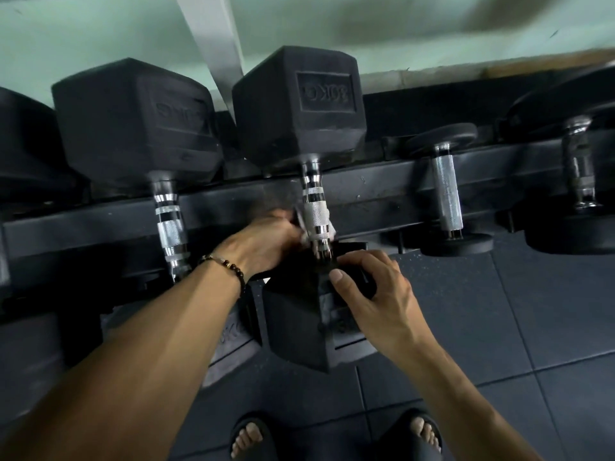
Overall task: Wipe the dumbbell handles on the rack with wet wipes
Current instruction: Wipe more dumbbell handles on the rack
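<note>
Nearest the camera are two feet in black slides on the grey rubber floor tiles. Everything else I'll place off the 30 kg hex dumbbell sitting on the rack.

The right hand rests on top of that dumbbell's near head, fingers curled over its upper edge, thumb pressed on the face. The left hand, beaded bracelet on the wrist, reaches in from the dumbbell's left and has a white wet wipe bunched round the lower part of the knurled chrome handle; its fingers are wrapped behind the handle, clamping the wipe there.

Left of the dumbbell is another hex dumbbell with the same ringed handle. To its right a smaller round-plate dumbbell, and past that another, blurry one. Beyond the dumbbell's far head, a pale green wall.
</note>
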`<action>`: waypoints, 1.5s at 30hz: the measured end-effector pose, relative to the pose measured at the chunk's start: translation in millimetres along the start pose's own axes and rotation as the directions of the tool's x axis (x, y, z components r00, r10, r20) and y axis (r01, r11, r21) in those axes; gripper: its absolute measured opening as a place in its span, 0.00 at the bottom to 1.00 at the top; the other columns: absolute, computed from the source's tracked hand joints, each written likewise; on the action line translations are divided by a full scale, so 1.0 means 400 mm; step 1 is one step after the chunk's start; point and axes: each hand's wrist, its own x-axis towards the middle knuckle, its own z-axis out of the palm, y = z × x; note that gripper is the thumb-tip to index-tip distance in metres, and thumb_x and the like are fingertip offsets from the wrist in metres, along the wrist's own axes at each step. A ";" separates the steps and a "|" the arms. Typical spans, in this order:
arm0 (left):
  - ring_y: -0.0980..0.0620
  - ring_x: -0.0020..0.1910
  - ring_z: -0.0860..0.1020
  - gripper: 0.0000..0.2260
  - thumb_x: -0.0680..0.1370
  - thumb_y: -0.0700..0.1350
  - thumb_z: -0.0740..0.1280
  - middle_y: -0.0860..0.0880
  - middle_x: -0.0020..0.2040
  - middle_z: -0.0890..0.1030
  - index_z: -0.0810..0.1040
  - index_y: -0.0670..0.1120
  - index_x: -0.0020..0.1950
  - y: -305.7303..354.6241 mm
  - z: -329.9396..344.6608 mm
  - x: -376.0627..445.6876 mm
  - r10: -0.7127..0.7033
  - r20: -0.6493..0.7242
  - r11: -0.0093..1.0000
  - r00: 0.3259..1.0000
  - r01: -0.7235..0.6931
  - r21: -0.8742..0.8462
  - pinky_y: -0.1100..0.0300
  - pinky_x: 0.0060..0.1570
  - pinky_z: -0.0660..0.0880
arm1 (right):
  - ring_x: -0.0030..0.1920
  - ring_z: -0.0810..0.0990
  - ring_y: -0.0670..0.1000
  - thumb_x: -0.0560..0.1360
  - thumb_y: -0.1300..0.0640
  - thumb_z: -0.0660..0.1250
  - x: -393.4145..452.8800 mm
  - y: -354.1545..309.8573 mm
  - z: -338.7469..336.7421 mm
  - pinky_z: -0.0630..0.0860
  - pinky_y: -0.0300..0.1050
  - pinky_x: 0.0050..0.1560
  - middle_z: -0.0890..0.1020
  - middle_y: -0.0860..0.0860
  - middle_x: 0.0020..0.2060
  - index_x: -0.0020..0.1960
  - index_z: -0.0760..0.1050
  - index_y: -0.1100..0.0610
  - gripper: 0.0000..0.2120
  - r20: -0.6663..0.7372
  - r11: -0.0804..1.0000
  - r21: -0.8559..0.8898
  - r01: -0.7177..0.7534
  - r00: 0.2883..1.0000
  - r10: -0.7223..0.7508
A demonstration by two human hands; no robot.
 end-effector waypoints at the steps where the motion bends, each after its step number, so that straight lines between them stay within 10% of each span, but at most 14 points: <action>1: 0.42 0.50 0.79 0.18 0.75 0.25 0.57 0.35 0.55 0.80 0.75 0.33 0.63 0.011 0.001 0.006 0.042 -0.029 0.991 0.999 -0.045 -0.125 0.53 0.54 0.77 | 0.58 0.72 0.43 0.76 0.41 0.65 0.001 0.000 -0.001 0.66 0.28 0.54 0.77 0.38 0.53 0.55 0.79 0.46 0.13 0.003 1.000 0.002 0.001 1.000 -0.001; 4: 0.45 0.45 0.80 0.19 0.77 0.26 0.57 0.39 0.52 0.81 0.73 0.39 0.65 0.024 -0.004 0.026 0.043 -0.070 0.922 0.997 -0.067 -0.383 0.53 0.47 0.79 | 0.58 0.72 0.43 0.77 0.40 0.64 0.002 0.001 0.000 0.65 0.25 0.53 0.76 0.38 0.53 0.55 0.79 0.45 0.13 0.001 1.000 0.001 0.001 1.000 -0.001; 7: 0.49 0.41 0.81 0.13 0.75 0.27 0.63 0.44 0.44 0.83 0.81 0.41 0.52 -0.007 0.009 -0.009 -0.070 -0.068 0.994 0.995 0.075 0.082 0.60 0.39 0.80 | 0.57 0.72 0.42 0.76 0.42 0.66 0.000 0.000 0.001 0.64 0.24 0.52 0.76 0.38 0.53 0.56 0.79 0.47 0.13 0.006 1.000 -0.003 -0.006 1.000 0.006; 10: 0.51 0.38 0.81 0.13 0.73 0.25 0.64 0.46 0.40 0.82 0.80 0.40 0.51 0.004 0.018 -0.021 -0.041 -0.236 0.995 0.971 0.019 -0.096 0.61 0.35 0.79 | 0.58 0.72 0.43 0.77 0.43 0.67 -0.001 -0.002 -0.001 0.64 0.24 0.53 0.76 0.39 0.53 0.56 0.79 0.48 0.12 -0.001 1.000 -0.014 -0.006 1.000 0.006; 14: 0.50 0.40 0.82 0.10 0.70 0.29 0.73 0.51 0.35 0.83 0.80 0.44 0.38 0.090 0.040 0.030 0.079 -0.609 0.878 0.789 -0.345 -0.332 0.50 0.45 0.81 | 0.58 0.71 0.43 0.77 0.42 0.66 0.001 -0.001 0.001 0.64 0.26 0.54 0.76 0.39 0.54 0.57 0.79 0.47 0.13 0.006 1.000 -0.013 -0.004 1.000 0.004; 21: 0.55 0.36 0.83 0.11 0.63 0.39 0.82 0.49 0.37 0.85 0.82 0.50 0.32 0.028 0.069 -0.003 0.232 -0.676 0.959 0.699 -0.282 0.038 0.55 0.46 0.82 | 0.58 0.72 0.44 0.75 0.38 0.63 -0.001 -0.001 0.002 0.64 0.25 0.53 0.76 0.39 0.54 0.57 0.79 0.47 0.18 -0.020 1.000 -0.030 0.009 1.000 -0.009; 26: 0.66 0.28 0.76 0.11 0.64 0.41 0.82 0.56 0.31 0.80 0.80 0.49 0.32 0.103 0.129 0.023 0.191 -0.831 0.936 0.522 -0.352 -0.006 0.71 0.39 0.77 | 0.59 0.72 0.45 0.74 0.37 0.61 0.000 0.003 0.005 0.65 0.27 0.52 0.76 0.41 0.55 0.58 0.79 0.47 0.19 -0.009 1.000 -0.025 0.015 1.000 -0.015; 31: 0.63 0.33 0.77 0.12 0.63 0.45 0.82 0.57 0.33 0.80 0.79 0.49 0.33 0.013 0.110 -0.044 0.322 -0.615 0.935 0.720 -0.138 0.328 0.76 0.35 0.73 | 0.59 0.71 0.46 0.78 0.41 0.65 -0.002 0.002 0.001 0.64 0.27 0.52 0.76 0.42 0.56 0.59 0.79 0.47 0.15 0.006 1.000 -0.012 0.003 1.000 -0.003; 36: 0.57 0.36 0.81 0.14 0.64 0.45 0.82 0.59 0.32 0.78 0.77 0.51 0.30 0.075 0.109 -0.026 0.433 -0.650 0.889 0.624 -0.177 0.423 0.62 0.46 0.79 | 0.60 0.71 0.47 0.77 0.40 0.65 0.000 0.004 0.002 0.64 0.27 0.52 0.76 0.42 0.56 0.60 0.78 0.48 0.17 0.016 1.000 -0.011 0.009 1.000 -0.009; 41: 0.61 0.33 0.76 0.13 0.62 0.49 0.83 0.56 0.34 0.79 0.79 0.49 0.32 0.009 0.108 -0.075 0.211 -0.465 0.815 0.860 0.109 0.569 0.66 0.41 0.73 | 0.59 0.71 0.47 0.78 0.43 0.66 -0.001 0.007 0.001 0.63 0.26 0.53 0.76 0.42 0.55 0.59 0.79 0.49 0.14 0.013 1.000 -0.003 0.017 1.000 -0.017; 45: 0.60 0.33 0.77 0.14 0.63 0.46 0.83 0.57 0.32 0.79 0.77 0.51 0.31 0.052 0.109 -0.056 0.281 -0.555 0.854 0.783 0.060 0.517 0.69 0.35 0.72 | 0.59 0.70 0.46 0.77 0.41 0.65 -0.001 0.006 0.001 0.61 0.24 0.52 0.76 0.43 0.57 0.60 0.79 0.50 0.18 0.011 1.000 -0.010 0.030 1.000 -0.029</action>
